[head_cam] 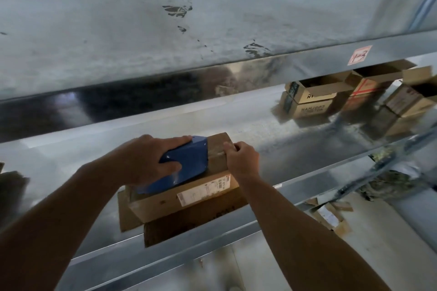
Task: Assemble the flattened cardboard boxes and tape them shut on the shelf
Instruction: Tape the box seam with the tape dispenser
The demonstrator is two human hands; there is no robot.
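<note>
Floor scraps [331,215]: torn bits of cardboard lie on the floor below the shelf, at the near right.
Shelf [71,172]: a shiny metal deck runs left to right, its front rail nearest the person.
Flattened cardboard [189,224]: brown sheets lie flat on the deck near the front rail, and one corner juts out over the rail.
Cardboard box [170,198]: folded up and closed, it rests on the flattened sheets near the middle of the shelf, with its long side slanting from near left to far right.
White label [203,190]: stuck on the box's near side toward the right end; the print is too small to read.
Left hand [146,160]: it grips the tape dispenser from above, with the thumb wrapped round the near side and the index finger stretched along the top.
Tape dispenser [191,163]: blue, pressed flat on the top of the box, covering its left and middle part.
Right hand [241,158]: fingers curled tight on the top edge at the box's right end, just beside the dispenser's nose. Whether they also pinch tape cannot be told.
Open boxes [314,92]: several stand on the far right of the same deck with their flaps up, well apart from the work.
Sticker [359,55]: a pale tag with red handwriting on the upper beam, far right.
Upper shelf [142,38]: a grey, scuffed surface fills the far top.
</note>
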